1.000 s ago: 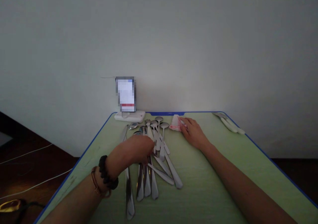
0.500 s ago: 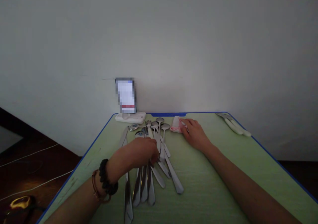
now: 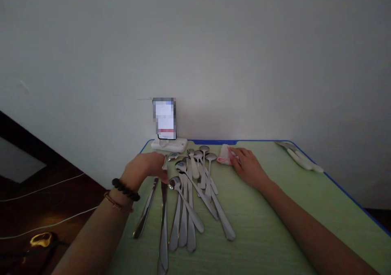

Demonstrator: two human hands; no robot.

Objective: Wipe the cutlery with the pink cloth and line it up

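Observation:
A spread of metal spoons, forks and knives (image 3: 189,201) lies on the green table (image 3: 275,226). My left hand (image 3: 145,168), with a bead bracelet on its wrist, is curled over the upper ends of the leftmost pieces. Its fingertips are closed on the top of a long utensil (image 3: 144,214) that lies apart at the left, beside a knife (image 3: 163,226). My right hand (image 3: 249,167) lies flat on the table to the right of the cutlery. Its stretched fingers rest on a small pink and white cloth (image 3: 224,156).
A phone (image 3: 165,119) stands on a white holder (image 3: 169,145) at the table's far edge, against the wall. Two white-handled utensils (image 3: 301,159) lie at the far right corner. Cables (image 3: 39,226) run over the dark floor to the left.
My left hand has moved from the middle of the cutlery up and to the left. One long utensil now lies apart at the left. The right hand has stayed on the cloth.

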